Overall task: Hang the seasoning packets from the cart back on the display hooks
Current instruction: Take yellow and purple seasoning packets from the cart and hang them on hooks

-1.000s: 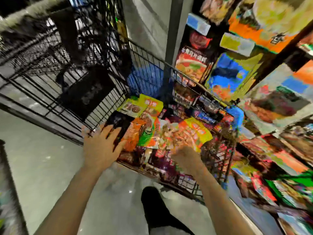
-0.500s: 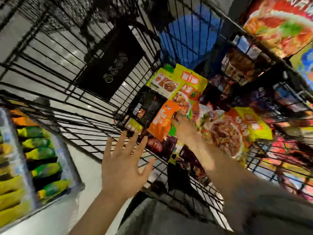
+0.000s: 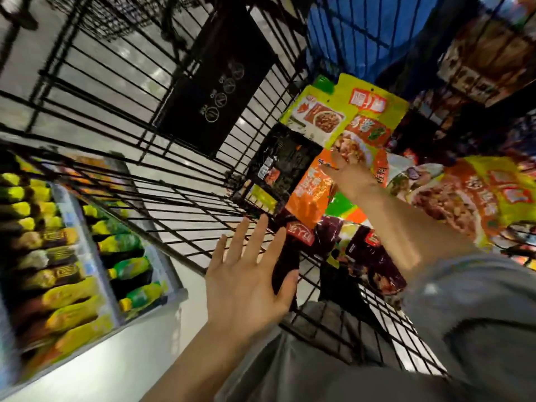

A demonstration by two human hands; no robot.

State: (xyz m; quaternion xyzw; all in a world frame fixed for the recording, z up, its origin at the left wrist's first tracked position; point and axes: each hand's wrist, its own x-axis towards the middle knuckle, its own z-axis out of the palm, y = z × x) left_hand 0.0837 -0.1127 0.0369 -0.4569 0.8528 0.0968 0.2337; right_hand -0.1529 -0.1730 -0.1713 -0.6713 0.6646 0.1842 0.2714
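Several seasoning packets lie piled in the black wire cart (image 3: 174, 175): a yellow-green one (image 3: 368, 111), a black one (image 3: 281, 158), an orange one (image 3: 310, 195), a large yellow-and-orange one (image 3: 464, 198) and dark red ones (image 3: 374, 262). My right hand (image 3: 351, 175) reaches into the pile, its fingertips on the lower edge of the yellow-green packet; motion blur hides whether they grip it. My left hand (image 3: 249, 280) hovers over the cart's near rim with fingers spread, holding nothing.
A black panel with printed icons (image 3: 220, 82) leans inside the cart. A shelf of yellow and green bottles (image 3: 58, 242) stands at the left. More hanging packets (image 3: 487, 53) show at the upper right, beside something blue (image 3: 362, 33). Grey floor lies below.
The view has swung closer over the cart. My right hand moved further into the pile, up to the yellow-green packet. My left hand lifted off the packets and stays spread.
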